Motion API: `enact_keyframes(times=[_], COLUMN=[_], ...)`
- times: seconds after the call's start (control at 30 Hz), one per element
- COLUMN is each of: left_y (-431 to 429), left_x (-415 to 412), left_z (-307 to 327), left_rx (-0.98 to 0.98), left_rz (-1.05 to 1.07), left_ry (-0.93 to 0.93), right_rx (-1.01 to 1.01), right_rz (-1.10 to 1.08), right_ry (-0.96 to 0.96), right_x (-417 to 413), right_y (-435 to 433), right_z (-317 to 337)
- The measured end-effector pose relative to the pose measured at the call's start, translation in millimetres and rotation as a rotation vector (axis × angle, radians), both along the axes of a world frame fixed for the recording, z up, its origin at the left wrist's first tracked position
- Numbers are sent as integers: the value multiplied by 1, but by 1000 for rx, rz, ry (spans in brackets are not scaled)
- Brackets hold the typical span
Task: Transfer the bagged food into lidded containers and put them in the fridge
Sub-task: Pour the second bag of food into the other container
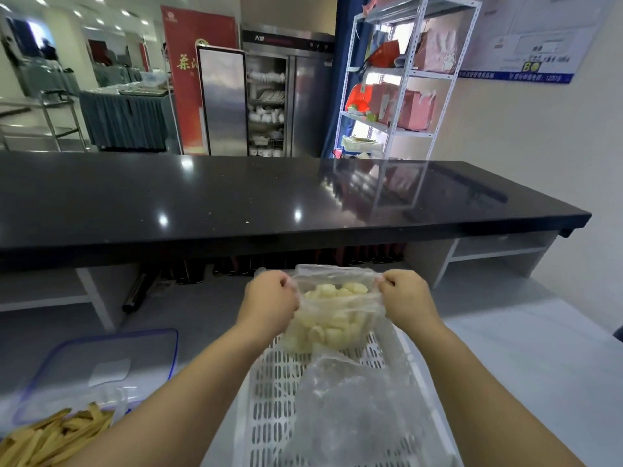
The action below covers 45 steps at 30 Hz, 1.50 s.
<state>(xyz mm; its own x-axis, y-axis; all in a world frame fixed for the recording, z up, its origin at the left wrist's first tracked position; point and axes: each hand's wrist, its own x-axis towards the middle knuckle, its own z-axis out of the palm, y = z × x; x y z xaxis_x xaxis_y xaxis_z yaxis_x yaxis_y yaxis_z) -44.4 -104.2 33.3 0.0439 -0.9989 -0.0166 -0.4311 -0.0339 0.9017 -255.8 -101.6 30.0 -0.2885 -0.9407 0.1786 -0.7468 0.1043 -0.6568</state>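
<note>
Reading what writing there is: the red banner carries gold Chinese characters, too blurred to make out, and the blue-edged poster shows a yellow "B" and small unreadable print. Both fists are clenched on the bag, the left hand gripping its left rim, the right hand pinching the right rim, pulling the mouth wide. Pale food chunks sit between and just below the knuckles. The bag's bottom touches the far end of a white slotted basket, where a second crumpled bag lies (contents indistinct). Left of the left forearm lie a blue-rimmed lid and tan strips.
</note>
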Motion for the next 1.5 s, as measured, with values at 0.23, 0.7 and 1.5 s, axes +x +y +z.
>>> enact_keyframes(times=[0.23, 0.7, 1.5], left_y=[16, 139, 266], left_x=[20, 185, 536], left_z=[46, 30, -17], left_rx=[-329, -399, -65], left_rz=[30, 347, 644], left_ry=[106, 234, 429], right_rx=[-435, -377, 196], right_rz=[57, 515, 531], right_ry=[-292, -613, -611], right_x=[32, 209, 573], right_y=[23, 88, 192], right_z=[56, 44, -22])
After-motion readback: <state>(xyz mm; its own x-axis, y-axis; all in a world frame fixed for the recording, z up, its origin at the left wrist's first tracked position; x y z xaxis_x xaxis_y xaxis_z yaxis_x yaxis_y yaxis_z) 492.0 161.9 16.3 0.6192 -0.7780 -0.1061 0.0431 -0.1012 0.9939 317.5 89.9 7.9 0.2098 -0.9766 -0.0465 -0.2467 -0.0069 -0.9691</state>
